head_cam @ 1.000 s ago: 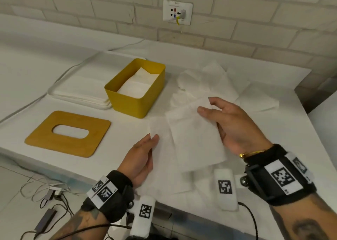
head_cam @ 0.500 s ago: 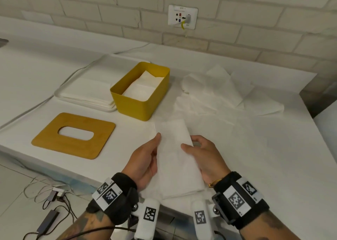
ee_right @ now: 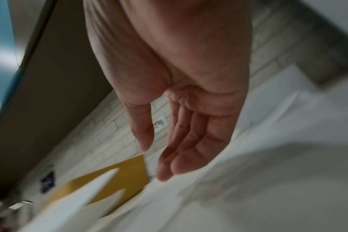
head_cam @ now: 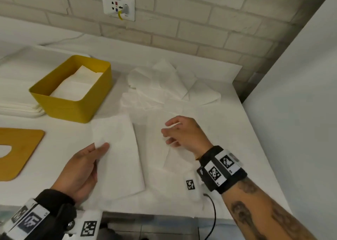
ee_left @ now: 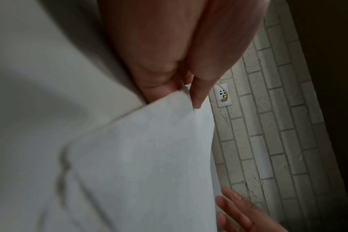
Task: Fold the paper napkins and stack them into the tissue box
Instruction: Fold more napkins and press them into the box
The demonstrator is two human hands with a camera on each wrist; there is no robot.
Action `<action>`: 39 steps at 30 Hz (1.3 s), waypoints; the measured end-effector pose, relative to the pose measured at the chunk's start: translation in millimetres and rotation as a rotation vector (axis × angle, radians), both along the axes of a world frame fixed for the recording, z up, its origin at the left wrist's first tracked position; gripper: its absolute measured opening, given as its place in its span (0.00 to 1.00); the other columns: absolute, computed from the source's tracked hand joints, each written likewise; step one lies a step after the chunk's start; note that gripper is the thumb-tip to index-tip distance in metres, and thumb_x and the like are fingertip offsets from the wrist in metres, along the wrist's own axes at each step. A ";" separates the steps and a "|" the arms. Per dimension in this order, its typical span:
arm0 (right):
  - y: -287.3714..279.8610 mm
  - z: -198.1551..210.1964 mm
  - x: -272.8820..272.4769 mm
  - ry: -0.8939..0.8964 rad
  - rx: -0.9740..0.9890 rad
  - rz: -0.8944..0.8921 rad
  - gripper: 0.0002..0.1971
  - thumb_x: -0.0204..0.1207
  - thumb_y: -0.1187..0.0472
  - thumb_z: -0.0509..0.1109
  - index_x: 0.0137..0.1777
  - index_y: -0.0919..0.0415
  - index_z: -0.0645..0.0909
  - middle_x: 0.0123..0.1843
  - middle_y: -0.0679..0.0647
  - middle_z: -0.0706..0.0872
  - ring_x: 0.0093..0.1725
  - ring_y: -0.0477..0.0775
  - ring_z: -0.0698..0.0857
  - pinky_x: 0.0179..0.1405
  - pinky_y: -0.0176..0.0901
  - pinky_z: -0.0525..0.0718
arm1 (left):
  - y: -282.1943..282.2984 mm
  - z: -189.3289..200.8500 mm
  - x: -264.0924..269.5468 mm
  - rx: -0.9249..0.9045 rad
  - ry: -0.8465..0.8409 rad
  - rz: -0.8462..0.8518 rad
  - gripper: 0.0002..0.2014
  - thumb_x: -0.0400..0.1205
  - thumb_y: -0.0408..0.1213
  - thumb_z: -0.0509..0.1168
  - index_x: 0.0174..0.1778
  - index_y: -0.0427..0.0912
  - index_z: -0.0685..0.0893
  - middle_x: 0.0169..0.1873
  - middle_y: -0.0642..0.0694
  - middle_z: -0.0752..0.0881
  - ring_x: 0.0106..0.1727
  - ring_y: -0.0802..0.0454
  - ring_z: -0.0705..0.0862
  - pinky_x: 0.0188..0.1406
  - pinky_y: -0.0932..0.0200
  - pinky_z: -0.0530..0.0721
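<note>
Head view: your left hand pinches the near-left edge of a folded napkin, thumb on top, w/ the napkin lying flat on the white table near the front edge. Your right hand hovers just right of it, fingers loosely spread, holding nothing, over more white sheets. The yellow tissue box sits just beyond the folded napkin to the left, lid off, w/ folded napkins stacked inside. A loose pile of unfolded napkins lies further back, right of the box. The wooden lid w/ its oval slot lies flat at far left, apart from the box. A wall socket is set in the brick wall behind. Left wrist view: your left hand shows thumb and fingers closed on the corner of the folded napkin; fingertips of your right hand show at the bottom edge, beside the napkin; the socket is visible beyond. Right wrist view, blurred: your right hand is relaxed w/ fingers extended, gripping nothing, above white paper; the yellow box shows as a smear below the fingertips, and whether the fingers touch the sheets can't be told.
</note>
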State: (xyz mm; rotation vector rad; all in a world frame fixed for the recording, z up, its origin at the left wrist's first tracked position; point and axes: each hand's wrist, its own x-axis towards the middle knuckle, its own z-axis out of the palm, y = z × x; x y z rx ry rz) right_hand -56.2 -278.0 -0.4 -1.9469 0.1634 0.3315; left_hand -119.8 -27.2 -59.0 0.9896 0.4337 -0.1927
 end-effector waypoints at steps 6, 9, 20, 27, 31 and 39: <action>-70.2 3.2 77.2 0.007 -0.498 0.063 0.14 0.76 0.58 0.79 0.61 0.56 0.88 0.62 0.54 0.89 0.62 0.54 0.87 0.63 0.42 0.83 | -0.7 0.6 1.2 -0.002 0.003 -0.018 0.13 0.88 0.33 0.63 0.64 0.35 0.87 0.58 0.39 0.93 0.54 0.48 0.94 0.47 0.56 0.93; -67.2 -2.5 89.5 0.061 -0.584 0.185 0.23 0.72 0.53 0.83 0.66 0.55 0.85 0.66 0.51 0.86 0.66 0.52 0.84 0.68 0.44 0.81 | 0.3 0.7 1.2 -0.006 0.012 -0.027 0.13 0.88 0.33 0.62 0.64 0.33 0.87 0.58 0.37 0.92 0.55 0.46 0.93 0.51 0.53 0.92; -60.2 -6.1 92.5 -0.041 -0.468 0.214 0.14 0.72 0.57 0.83 0.56 0.52 0.88 0.45 0.49 0.85 0.49 0.51 0.85 0.41 0.37 0.77 | 2.3 0.7 -0.2 -0.020 0.052 -0.014 0.15 0.88 0.34 0.62 0.67 0.33 0.86 0.61 0.34 0.91 0.60 0.40 0.90 0.55 0.46 0.90; -63.8 -9.5 86.5 -0.129 -0.399 0.122 0.06 0.75 0.58 0.80 0.50 0.52 0.90 0.44 0.56 0.94 0.46 0.50 0.87 0.40 0.36 0.77 | 2.6 3.0 0.8 -0.041 0.067 -0.031 0.14 0.88 0.34 0.62 0.64 0.33 0.87 0.58 0.34 0.92 0.50 0.44 0.94 0.47 0.50 0.93; -65.1 -11.1 82.4 -0.150 -0.409 0.155 0.04 0.76 0.59 0.80 0.48 0.56 0.89 0.43 0.56 0.93 0.45 0.50 0.87 0.41 0.34 0.78 | 1.5 4.5 2.0 -0.036 0.076 -0.039 0.14 0.88 0.34 0.62 0.63 0.33 0.87 0.57 0.34 0.92 0.46 0.45 0.95 0.45 0.50 0.93; -76.1 -3.6 81.9 -0.166 -0.154 0.127 0.04 0.76 0.61 0.80 0.46 0.53 0.87 0.55 0.49 0.92 0.59 0.50 0.88 0.71 0.50 0.81 | 1.1 5.8 0.2 -0.013 0.081 -0.033 0.15 0.87 0.35 0.62 0.65 0.35 0.87 0.59 0.34 0.92 0.54 0.42 0.92 0.50 0.45 0.91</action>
